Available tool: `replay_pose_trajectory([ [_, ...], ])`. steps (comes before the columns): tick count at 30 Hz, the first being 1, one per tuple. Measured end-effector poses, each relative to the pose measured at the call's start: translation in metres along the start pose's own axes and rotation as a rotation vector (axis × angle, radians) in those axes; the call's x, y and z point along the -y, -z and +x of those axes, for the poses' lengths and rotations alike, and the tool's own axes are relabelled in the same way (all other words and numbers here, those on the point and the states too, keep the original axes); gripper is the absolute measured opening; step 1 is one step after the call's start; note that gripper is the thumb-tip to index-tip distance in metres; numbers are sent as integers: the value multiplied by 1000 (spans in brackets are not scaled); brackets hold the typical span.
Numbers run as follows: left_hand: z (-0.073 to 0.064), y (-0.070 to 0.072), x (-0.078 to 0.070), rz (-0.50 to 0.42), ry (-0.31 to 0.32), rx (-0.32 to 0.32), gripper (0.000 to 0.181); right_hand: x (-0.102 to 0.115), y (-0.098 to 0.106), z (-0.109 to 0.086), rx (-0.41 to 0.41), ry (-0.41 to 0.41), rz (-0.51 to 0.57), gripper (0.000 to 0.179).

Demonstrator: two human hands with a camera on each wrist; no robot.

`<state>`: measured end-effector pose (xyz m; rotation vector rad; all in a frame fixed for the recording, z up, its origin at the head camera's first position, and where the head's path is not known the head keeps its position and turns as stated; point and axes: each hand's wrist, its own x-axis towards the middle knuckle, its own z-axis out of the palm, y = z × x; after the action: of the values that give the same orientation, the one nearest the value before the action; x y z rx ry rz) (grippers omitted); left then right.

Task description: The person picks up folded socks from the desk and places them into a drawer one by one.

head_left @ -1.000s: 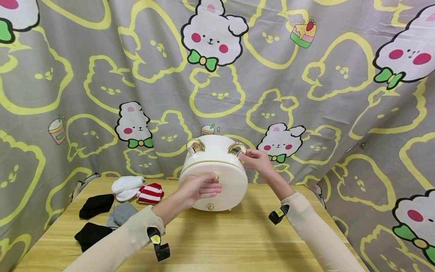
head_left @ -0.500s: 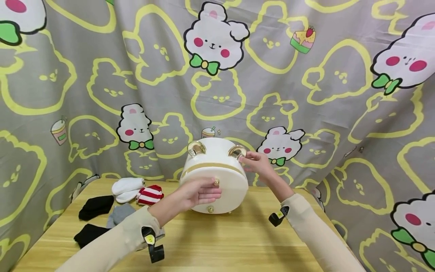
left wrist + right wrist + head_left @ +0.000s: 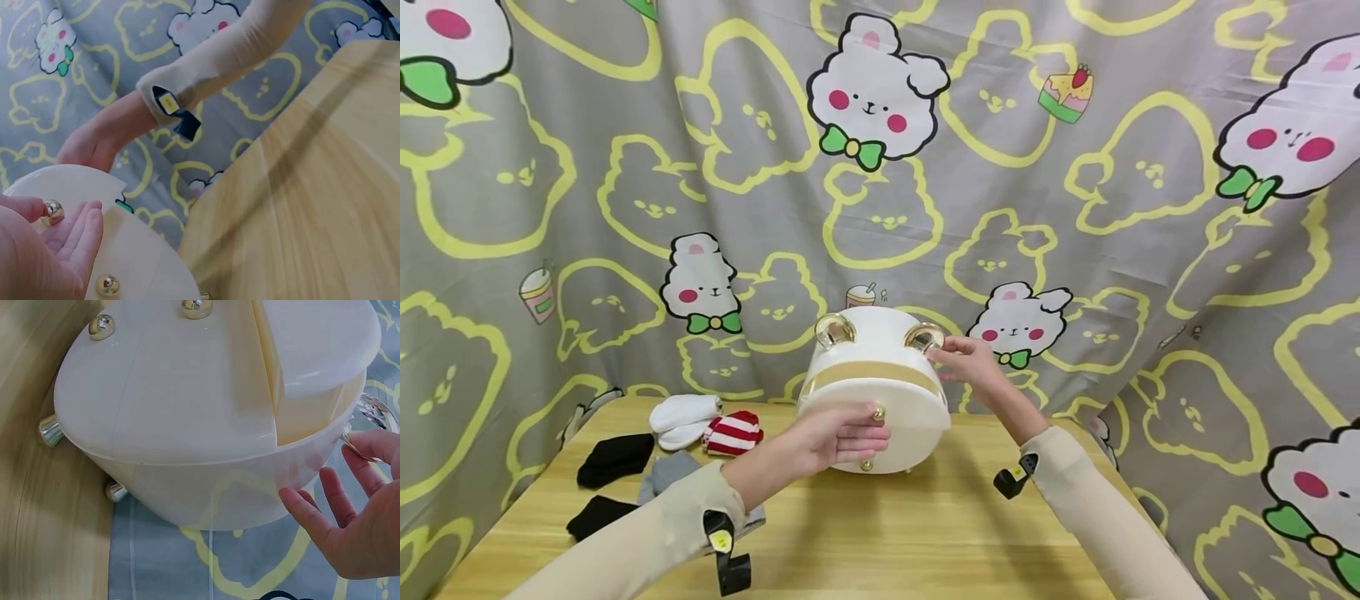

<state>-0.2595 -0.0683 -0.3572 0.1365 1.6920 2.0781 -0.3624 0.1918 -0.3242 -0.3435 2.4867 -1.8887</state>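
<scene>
A white storage box with gold ears and round gold knobs stands at the back of the table. My left hand pinches the upper gold knob between thumb and forefinger, the other fingers held out straight. The box's front stands apart from the top part, and a gap with a cream inside shows in the right wrist view. My right hand holds the right gold ear by its edge, with the remaining fingers near the box's side. Below the left hand is the lower gold knob.
Left of the box lie folded socks: a white pair, a red-and-white striped pair, black ones and grey ones, partly behind the left sleeve. A patterned curtain hangs right behind the wooden table.
My left hand has drawn the upper knob and front slightly toward me and down, and the gold-coloured gap above the front has widened. My right hand stays at the ear.
</scene>
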Motion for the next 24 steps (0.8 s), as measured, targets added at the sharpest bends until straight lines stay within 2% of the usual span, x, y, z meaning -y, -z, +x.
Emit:
replay_pose_trajectory([
  [6,-9,-1,3,5,13,17,36,-3,0,-1,4,-7,-1,22],
  [17,-17,-9,8,10,-8,-15,42,1,2,-2,-4,-1,-12,22],
  [24,-23,-8,10,23,2,-18,45,2,0,0,3,-21,-16,25],
])
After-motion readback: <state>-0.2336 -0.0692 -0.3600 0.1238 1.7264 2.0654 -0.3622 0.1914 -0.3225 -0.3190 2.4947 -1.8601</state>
